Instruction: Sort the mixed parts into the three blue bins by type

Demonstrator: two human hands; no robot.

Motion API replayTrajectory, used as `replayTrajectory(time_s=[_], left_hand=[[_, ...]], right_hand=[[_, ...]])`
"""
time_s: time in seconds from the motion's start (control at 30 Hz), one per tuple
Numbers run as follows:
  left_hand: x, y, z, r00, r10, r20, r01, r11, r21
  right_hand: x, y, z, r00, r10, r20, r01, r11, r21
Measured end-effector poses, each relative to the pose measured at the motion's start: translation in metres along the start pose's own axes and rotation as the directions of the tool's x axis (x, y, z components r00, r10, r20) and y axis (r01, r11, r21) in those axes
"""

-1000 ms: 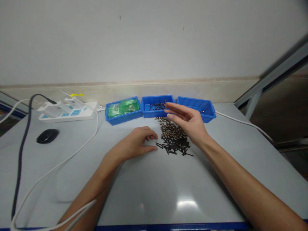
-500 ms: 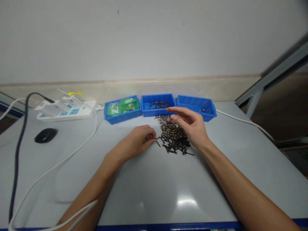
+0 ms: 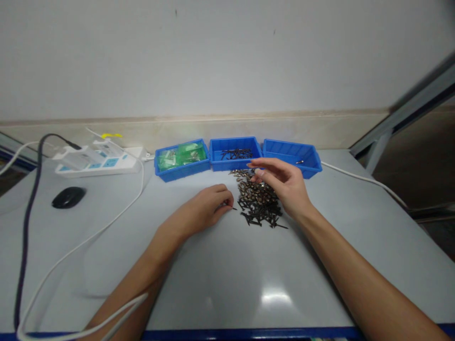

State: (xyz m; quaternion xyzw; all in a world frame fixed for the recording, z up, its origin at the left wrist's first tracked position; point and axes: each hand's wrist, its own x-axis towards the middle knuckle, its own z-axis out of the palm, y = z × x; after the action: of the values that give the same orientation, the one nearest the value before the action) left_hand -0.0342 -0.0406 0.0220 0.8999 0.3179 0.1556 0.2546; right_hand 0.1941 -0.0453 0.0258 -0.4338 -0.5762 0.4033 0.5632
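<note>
My left hand (image 3: 212, 204) rests on the table just left of the screw pile, its fingers pinched on a black screw whose tip (image 3: 234, 209) sticks out past them. Above the pile's right side hovers my right hand (image 3: 287, 183), thumb and index finger apart with nothing visible between them. Beneath and beside it lie bronze-coloured screws (image 3: 250, 189) toward the back and black screws (image 3: 261, 211) toward the front. Some of the pile is hidden under the right hand. The middle blue bin (image 3: 232, 165) behind the pile holds dark screws (image 3: 239, 154).
The right blue bin (image 3: 314, 166) contains one small screw (image 3: 300, 162). In the left blue bin (image 3: 183, 173) are green packets (image 3: 192, 154). A white power strip (image 3: 103, 168), a black mouse (image 3: 68, 197) and cables lie on the left. A white cable (image 3: 362, 177) runs rightward.
My left fingers have closed over the black screw at the pile's left edge, leaving just its tip showing. The right hand stays almost where it was.
</note>
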Motion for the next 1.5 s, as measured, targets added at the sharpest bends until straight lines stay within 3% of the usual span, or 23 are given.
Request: replayTrajectory(time_s=[0.13, 0.23, 0.37, 0.47, 0.7, 0.87, 1.0, 1.07, 1.17, 1.3, 1.43, 1.5], left_hand=[[0.001, 0.004, -0.005, 0.999, -0.021, -0.043, 0.02, 1.0, -0.02], [0.003, 0.008, -0.008, 0.983, -0.079, -0.164, 0.065, 0.994, -0.088], [0.006, 0.015, -0.008, 0.92, -0.137, -0.368, 0.053, 0.972, -0.23], [0.007, 0.019, -0.007, 0.888, -0.177, -0.425, 0.033, 0.945, -0.325], [0.007, 0.023, 0.001, 0.896, -0.219, -0.385, 0.016, 0.884, -0.467], [0.005, 0.018, -0.003, 0.925, -0.174, -0.338, 0.03, 0.92, -0.392], [0.0, 0.007, -0.011, 0.976, -0.082, -0.202, 0.071, 0.996, -0.061], [-0.002, 0.004, -0.011, 0.993, -0.043, -0.108, 0.041, 0.999, -0.02], [-0.002, 0.002, -0.004, 1.0, 0.0, -0.022, 0.0, 1.0, -0.005], [0.0, 0.002, 0.003, 0.999, 0.025, -0.033, -0.024, 0.999, 0.04], [-0.001, 0.002, -0.005, 0.989, 0.04, -0.139, -0.019, 0.988, 0.153], [-0.002, 0.001, -0.008, 0.989, 0.025, -0.143, 0.004, 0.98, 0.2]], right_hand=[[0.0, -0.001, 0.0, 1.0, 0.01, 0.0, -0.01, 1.0, 0.007], [-0.001, -0.001, -0.001, 0.999, 0.031, 0.031, -0.03, 0.999, -0.029], [-0.004, -0.003, -0.004, 0.972, 0.079, 0.221, -0.052, 0.991, -0.126], [-0.006, -0.003, -0.004, 0.927, 0.141, 0.348, -0.118, 0.989, -0.085], [-0.006, 0.0, -0.002, 0.882, 0.235, 0.409, -0.284, 0.957, 0.062], [-0.005, -0.005, -0.006, 0.869, 0.275, 0.411, -0.299, 0.954, -0.004], [-0.003, -0.006, -0.004, 0.945, 0.217, 0.244, -0.223, 0.975, -0.003], [-0.002, -0.004, 0.0, 0.976, 0.127, 0.177, -0.143, 0.987, 0.078], [-0.003, -0.002, 0.007, 0.985, 0.045, 0.166, -0.069, 0.988, 0.138], [-0.006, -0.002, 0.009, 0.981, 0.025, 0.193, -0.053, 0.989, 0.14], [-0.005, -0.001, 0.006, 0.981, 0.013, 0.193, -0.042, 0.988, 0.148], [-0.005, 0.0, 0.003, 0.982, 0.006, 0.189, -0.034, 0.989, 0.141]])
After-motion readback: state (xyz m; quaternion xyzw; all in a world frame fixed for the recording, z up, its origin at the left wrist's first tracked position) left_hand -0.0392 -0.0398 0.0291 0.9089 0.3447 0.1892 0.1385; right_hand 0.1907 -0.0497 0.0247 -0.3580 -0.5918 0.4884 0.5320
